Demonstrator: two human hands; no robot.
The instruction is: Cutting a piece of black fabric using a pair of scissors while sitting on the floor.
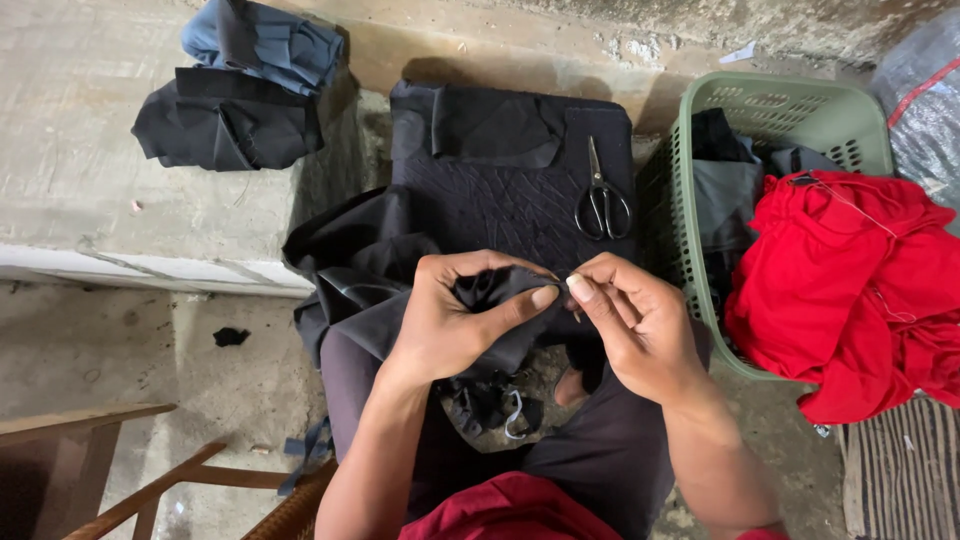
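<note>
Dark folded cloths, one black pile [225, 130] with a blue-grey piece [265, 40] on top, lie on the concrete ledge [70, 150] far to the left of and above where we grip. Nearer, a wooden chair frame [120, 470] shows at the lower left corner. Our left hand [455, 320] is closed on a bunched black fabric piece [495, 290], thumb pressed along its fold, with the rest of the cloth trailing left over our lap. Just right of it, touching at the fingertips, our right hand [630, 320] pinches something small between thumb and forefinger at the fabric's edge; we cannot tell what it is. Above the grip a black padded cushion [510, 190] rests with a pair of metal scissors [603, 200] lying on its right side, apart from both hands. Right of the grip stands a green plastic basket [800, 110] holding dark garments [725, 190], and a heap of red cloth [850, 280] spills over its rim.
</note>
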